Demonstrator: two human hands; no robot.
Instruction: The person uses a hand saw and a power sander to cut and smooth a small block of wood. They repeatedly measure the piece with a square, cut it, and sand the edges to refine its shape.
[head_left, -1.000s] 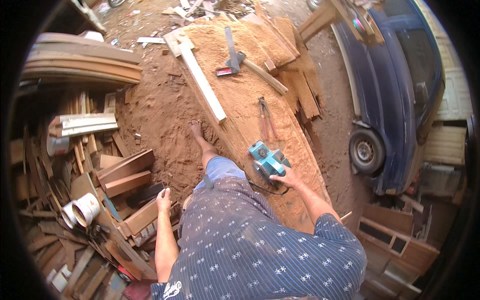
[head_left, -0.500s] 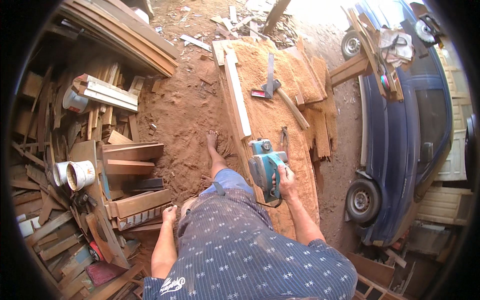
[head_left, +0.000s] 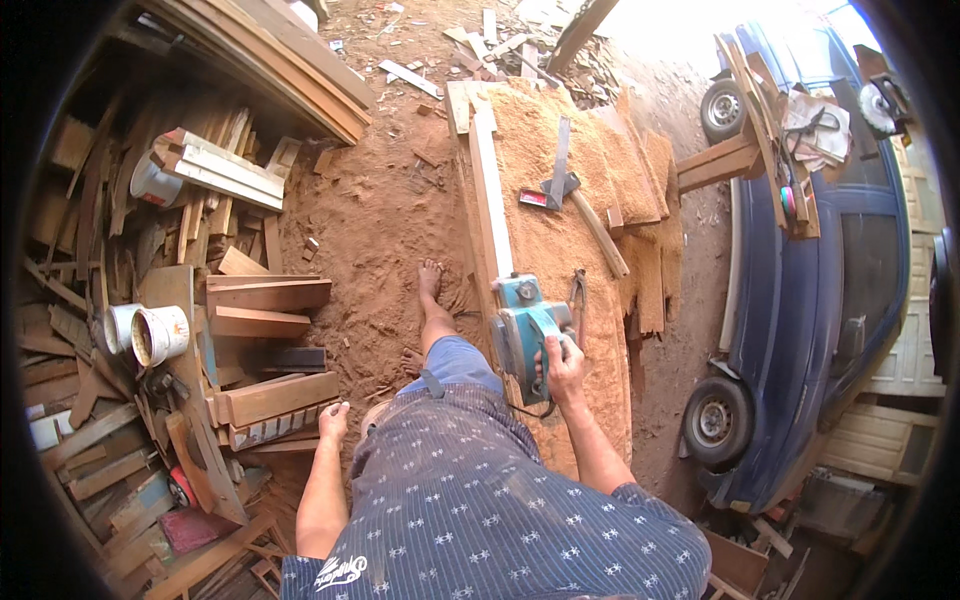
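Observation:
My right hand grips the handle of a teal electric planer at the near end of a white-faced batten, which lies along the left edge of a sawdust-covered plank bench. My left hand hangs low beside my body, fingers curled; whether anything is in them I cannot make out. Right of the batten lie a metal square with a red label, a hammer with a wooden handle and pincers, partly hidden by the planer.
Stacked boards, offcuts and white buckets fill the left side. A blue car stands at the right, with boards and tools propped above the bench's far right. Sandy ground runs beside the bench.
The planer has turned upright along the bench and moved up to the batten's near end in my right hand. My view has shifted, bringing more of the far yard in.

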